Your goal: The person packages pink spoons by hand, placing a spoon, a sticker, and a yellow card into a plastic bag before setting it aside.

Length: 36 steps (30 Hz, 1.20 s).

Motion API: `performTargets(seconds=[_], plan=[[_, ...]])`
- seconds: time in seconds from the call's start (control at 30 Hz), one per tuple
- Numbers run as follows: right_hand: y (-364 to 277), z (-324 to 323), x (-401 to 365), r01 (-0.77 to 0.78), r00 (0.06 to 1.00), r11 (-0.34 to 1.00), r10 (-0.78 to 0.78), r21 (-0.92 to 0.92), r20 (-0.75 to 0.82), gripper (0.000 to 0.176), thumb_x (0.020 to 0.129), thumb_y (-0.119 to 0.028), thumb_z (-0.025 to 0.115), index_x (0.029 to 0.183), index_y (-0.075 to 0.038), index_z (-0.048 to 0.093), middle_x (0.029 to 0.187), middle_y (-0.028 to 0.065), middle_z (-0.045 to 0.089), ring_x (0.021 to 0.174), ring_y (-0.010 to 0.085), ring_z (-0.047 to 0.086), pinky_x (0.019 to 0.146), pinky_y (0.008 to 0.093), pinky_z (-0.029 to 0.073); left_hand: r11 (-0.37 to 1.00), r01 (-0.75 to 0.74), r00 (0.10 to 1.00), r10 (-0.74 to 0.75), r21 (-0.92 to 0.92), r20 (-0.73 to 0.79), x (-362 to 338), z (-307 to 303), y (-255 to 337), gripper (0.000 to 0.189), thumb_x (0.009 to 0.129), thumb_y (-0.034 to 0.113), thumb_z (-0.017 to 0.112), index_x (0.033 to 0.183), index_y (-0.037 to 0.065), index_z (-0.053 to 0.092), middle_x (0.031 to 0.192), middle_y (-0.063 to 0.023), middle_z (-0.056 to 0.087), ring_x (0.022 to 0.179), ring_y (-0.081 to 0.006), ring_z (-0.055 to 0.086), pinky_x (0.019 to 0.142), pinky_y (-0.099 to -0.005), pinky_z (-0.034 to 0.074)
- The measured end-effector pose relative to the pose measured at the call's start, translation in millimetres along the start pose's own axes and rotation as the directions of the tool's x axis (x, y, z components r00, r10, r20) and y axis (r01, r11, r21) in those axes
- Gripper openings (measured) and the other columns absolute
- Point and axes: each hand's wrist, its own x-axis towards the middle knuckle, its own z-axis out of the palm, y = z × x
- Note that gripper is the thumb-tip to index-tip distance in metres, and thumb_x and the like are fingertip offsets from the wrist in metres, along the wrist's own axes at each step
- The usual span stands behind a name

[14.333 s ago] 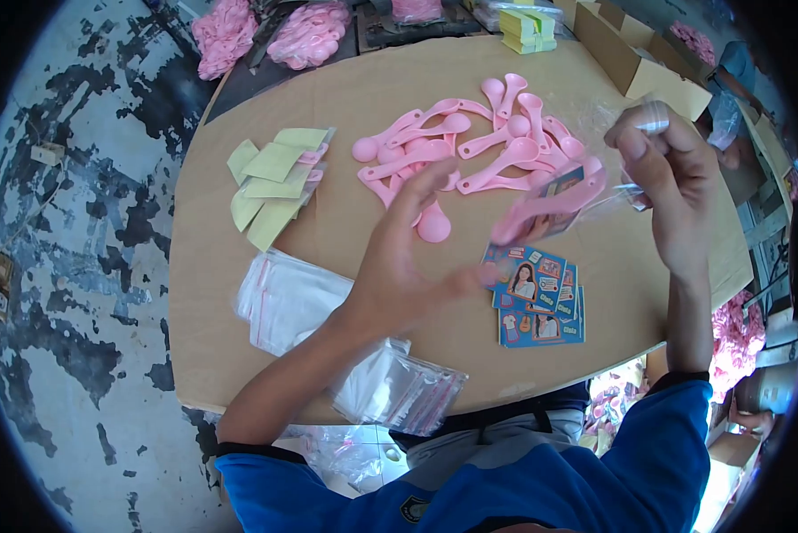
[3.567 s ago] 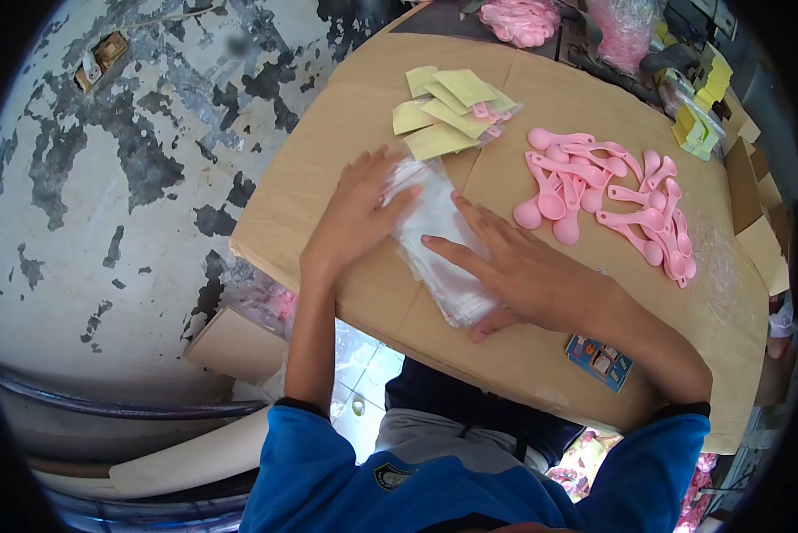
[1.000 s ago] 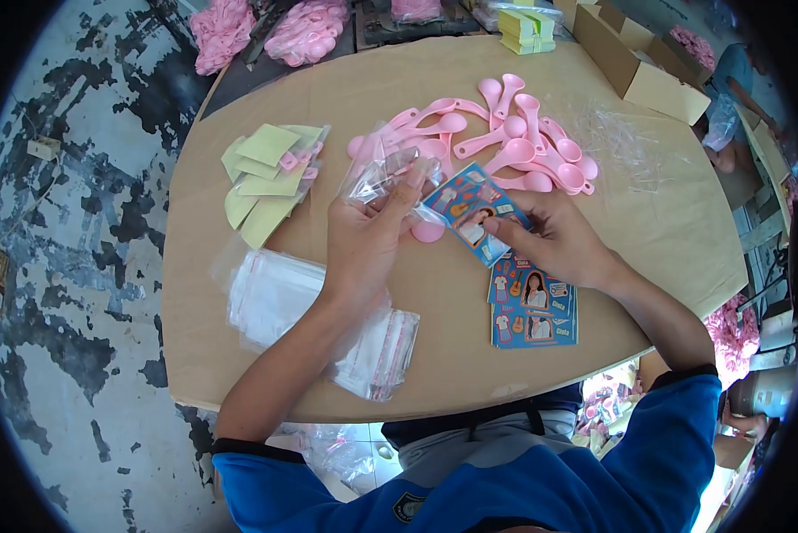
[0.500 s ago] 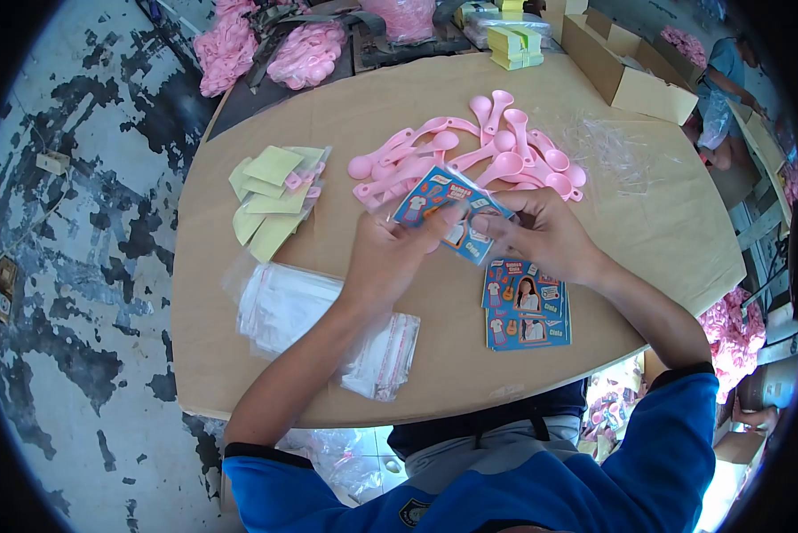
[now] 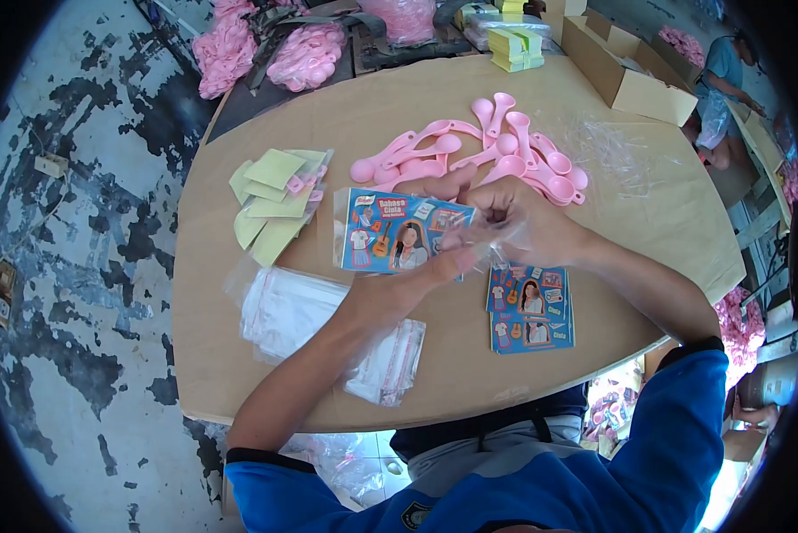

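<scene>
My left hand (image 5: 421,277) grips a blue printed card (image 5: 408,233) in a clear plastic bag, thumb in front and fingers behind. At the bag's right end, my right hand (image 5: 541,220) is closed on the clear plastic flap (image 5: 510,235). Just below my right hand lies a stack of similar blue cards (image 5: 530,311). Pink plastic spoons (image 5: 508,166) are heaped beyond both hands. Near my left forearm is a pile of clear plastic bags (image 5: 283,311), partly covered by that arm. Bagged yellowish cards with pink pieces (image 5: 274,200) lie at the left.
The brown-covered table (image 5: 452,382) has clear plastic strips (image 5: 616,151) at its right. An open cardboard box (image 5: 630,75) and a bundled yellow stack (image 5: 516,49) stand at the far edge. Bags of pink items (image 5: 308,55) lie beyond. Another person (image 5: 723,89) sits at far right.
The bagged card has turned level and shifted left, its printed front now facing up in my left hand. My right hand has moved onto the bag's end, pulling at the plastic.
</scene>
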Motion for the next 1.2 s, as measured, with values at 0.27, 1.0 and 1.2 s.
performTargets(seconds=[0.27,1.0,1.2], plan=[[33.1,-94.5,-2.3,-0.516,0.843,0.514,0.162,-0.685,-0.514,0.038,0.090,-0.039,0.058,0.095,-0.004,0.069,0.085,0.0142,0.068,0.079,0.0298,0.065,0.073,0.0410,0.051,0.964,0.173,0.889,-0.240,-0.201,-0.389,2.2,-4.2,13.2,0.048,0.081,0.009,0.073,0.122,0.011,0.049,0.125,-0.0072,0.056,0.113,-0.0156,0.056,0.085,-0.0321,0.052],[-31.8,-41.4,-18.7,-0.080,0.988,0.989,0.095,0.122,-0.122,0.021,0.097,-0.021,0.057,0.099,-0.001,0.060,0.073,-0.0029,0.048,0.069,0.0040,0.046,0.060,0.0226,0.036,0.946,0.081,0.932,-0.184,-0.315,-0.313,5.5,-9.3,7.1,0.057,0.089,0.016,0.068,0.136,0.012,0.037,0.130,-0.0068,0.052,0.114,-0.0166,0.056,0.090,-0.0363,0.051],[-41.9,-17.1,-16.2,0.059,0.932,0.993,-0.091,-0.101,-0.350,0.019,0.097,-0.019,0.054,0.101,-0.001,0.061,0.086,0.0013,0.060,0.076,0.0054,0.055,0.063,0.0213,0.043,0.947,0.117,0.953,-0.192,-0.299,-0.236,2.6,-9.7,-1.6,0.053,0.093,0.025,0.061,0.138,0.010,0.036,0.132,-0.0082,0.050,0.120,-0.0182,0.052,0.094,-0.0336,0.048]])
